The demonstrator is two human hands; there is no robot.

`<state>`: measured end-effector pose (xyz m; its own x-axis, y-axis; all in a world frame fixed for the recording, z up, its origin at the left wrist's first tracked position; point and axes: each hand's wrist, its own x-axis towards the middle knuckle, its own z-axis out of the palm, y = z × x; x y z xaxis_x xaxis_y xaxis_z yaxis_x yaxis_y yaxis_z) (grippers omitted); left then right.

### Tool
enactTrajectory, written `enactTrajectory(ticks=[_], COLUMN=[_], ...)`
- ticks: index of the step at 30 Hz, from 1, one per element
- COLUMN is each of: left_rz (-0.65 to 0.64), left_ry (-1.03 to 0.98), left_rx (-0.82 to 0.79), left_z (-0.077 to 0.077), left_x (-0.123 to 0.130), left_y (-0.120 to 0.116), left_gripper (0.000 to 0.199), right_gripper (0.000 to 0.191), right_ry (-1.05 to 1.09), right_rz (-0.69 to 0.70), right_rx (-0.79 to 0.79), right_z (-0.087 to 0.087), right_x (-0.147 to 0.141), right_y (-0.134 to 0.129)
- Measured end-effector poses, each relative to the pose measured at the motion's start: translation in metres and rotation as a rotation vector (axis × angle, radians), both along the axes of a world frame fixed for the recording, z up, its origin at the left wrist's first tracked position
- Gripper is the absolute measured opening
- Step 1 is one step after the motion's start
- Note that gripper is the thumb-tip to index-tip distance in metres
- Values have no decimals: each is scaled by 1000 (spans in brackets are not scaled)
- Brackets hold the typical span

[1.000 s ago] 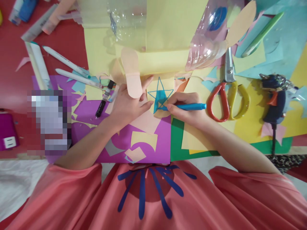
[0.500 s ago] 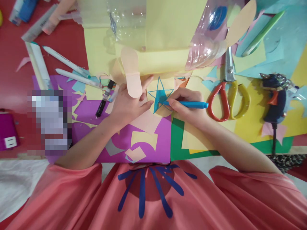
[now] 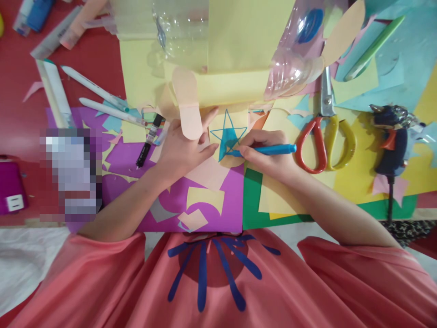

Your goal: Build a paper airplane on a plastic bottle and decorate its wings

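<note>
A blue marker point(image 3: 273, 149) is held in the closed fingers of my right hand point(image 3: 264, 148). Its tip rests in the lower part of a blue outlined star point(image 3: 228, 136), partly coloured in, on a small pale yellow paper point(image 3: 214, 119). My left hand point(image 3: 179, 148) lies flat at that paper's left side, index finger and thumb stretched apart. A peach paper piece with rounded ends point(image 3: 187, 100) overlaps the left hand in view and hides some of its fingers. Beside the left wrist is a black marker point(image 3: 149, 140).
Scissors with red and yellow handles point(image 3: 326, 136) lie right of my right hand. A glue gun point(image 3: 392, 146) is farther right. Clear plastic bottles point(image 3: 290, 75) stand at the back. White pens point(image 3: 99, 91) and paper scraps point(image 3: 205, 199) lie around. A blurred-out object point(image 3: 73, 175) is left.
My right hand has shifted slightly down and left, bringing the marker's tip lower in the star. My left hand has stayed in place.
</note>
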<state>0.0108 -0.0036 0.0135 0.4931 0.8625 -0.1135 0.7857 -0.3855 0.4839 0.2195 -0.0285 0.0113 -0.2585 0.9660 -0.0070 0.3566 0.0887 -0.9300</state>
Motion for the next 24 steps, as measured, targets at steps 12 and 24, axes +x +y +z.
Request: enactTrajectory(ticks=[12,24], left_rz=[-3,4], left_ry=[-6,-11], left_rx=[1,-34], left_z=[-1,1], left_x=[-1,0], left_y=[-1,0], left_gripper=[60,60], right_gripper=[19,19], right_ry=[30,19], right_rz=[-42,-54], right_rx=[-22,-25], right_z=[-1,5], right_x=[0,-1], right_y=[3,3])
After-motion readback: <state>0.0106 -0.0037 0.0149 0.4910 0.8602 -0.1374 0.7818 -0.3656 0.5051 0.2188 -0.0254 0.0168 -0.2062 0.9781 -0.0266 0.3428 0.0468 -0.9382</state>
